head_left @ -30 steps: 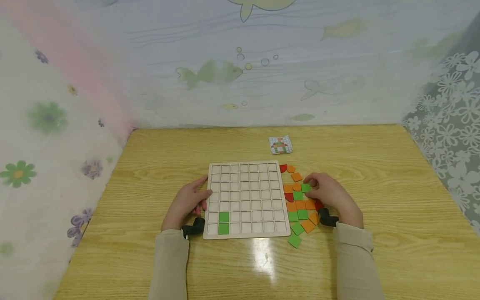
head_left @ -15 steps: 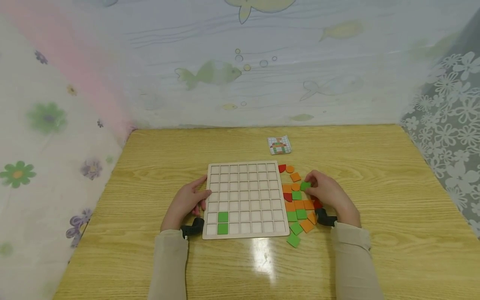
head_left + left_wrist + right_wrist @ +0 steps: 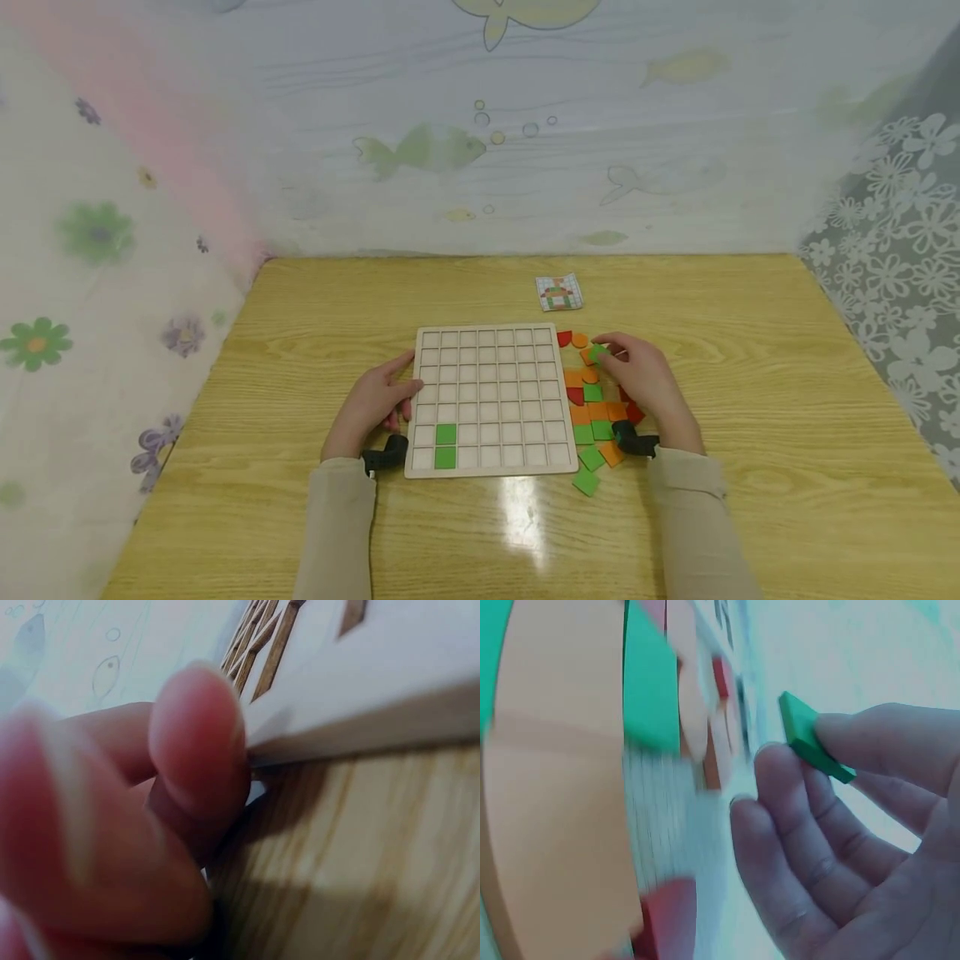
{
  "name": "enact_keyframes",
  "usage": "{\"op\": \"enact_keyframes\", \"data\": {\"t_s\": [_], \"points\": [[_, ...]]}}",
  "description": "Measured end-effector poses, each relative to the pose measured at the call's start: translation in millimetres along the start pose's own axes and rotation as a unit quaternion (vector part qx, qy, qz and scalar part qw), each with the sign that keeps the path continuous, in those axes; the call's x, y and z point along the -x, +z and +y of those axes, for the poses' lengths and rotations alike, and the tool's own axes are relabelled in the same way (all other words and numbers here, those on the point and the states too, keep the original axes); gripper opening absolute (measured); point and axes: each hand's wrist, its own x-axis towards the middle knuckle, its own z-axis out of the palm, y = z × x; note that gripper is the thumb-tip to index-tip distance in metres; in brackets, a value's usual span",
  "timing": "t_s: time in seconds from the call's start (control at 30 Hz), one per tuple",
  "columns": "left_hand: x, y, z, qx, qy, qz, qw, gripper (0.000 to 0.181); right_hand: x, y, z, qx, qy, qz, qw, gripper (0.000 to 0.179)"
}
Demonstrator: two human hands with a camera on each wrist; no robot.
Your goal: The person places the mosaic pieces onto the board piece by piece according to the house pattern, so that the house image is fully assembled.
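My left hand (image 3: 375,402) is at the left edge of a pale wooden grid board (image 3: 489,460), its thumb and fingers touching the rim. The left wrist view shows a fingertip (image 3: 199,735) against the board's side. Two green square tiles (image 3: 446,433) sit in the grid's lower left cells, one behind the other. With thumb and fingertips, my right hand (image 3: 645,379) pinches another green square tile (image 3: 808,736), tilted and lifted above the loose pieces. Under it in the head view, an orange square tile (image 3: 587,358) is partly hidden.
Loose pieces crowd the board's right side: orange squares (image 3: 597,411), green squares (image 3: 587,482), orange discs (image 3: 580,340) and red quarter-round pieces (image 3: 565,338). A small printed pattern card (image 3: 558,293) lies behind the board on the wooden table (image 3: 337,300).
The right hand has lifted the green tile from among the loose pieces and carried it left and slightly away from me. The left hand and the board stay about where they were.
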Motion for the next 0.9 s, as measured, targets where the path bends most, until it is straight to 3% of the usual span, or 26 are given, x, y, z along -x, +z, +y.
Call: {"op": "enact_keyframes", "data": {"t_s": [0.4,0.63,0.9], "points": [[29.2,15.1,3.6,0.02,-0.011,0.017,0.9996,0.058,14.0,17,-23,-0.049,-0.048,-0.043,0.9967,0.03],[29.9,19.1,5.4,0.032,-0.02,0.018,0.9991,0.056,18.8,22,-32,-0.048,-0.063,-0.062,0.9949,0.024],[29.2,16.6,5.1,0.027,-0.021,0.023,0.9991,0.056,15.3,40,-45,-0.02,-0.112,-0.061,0.9916,0.02]]}}
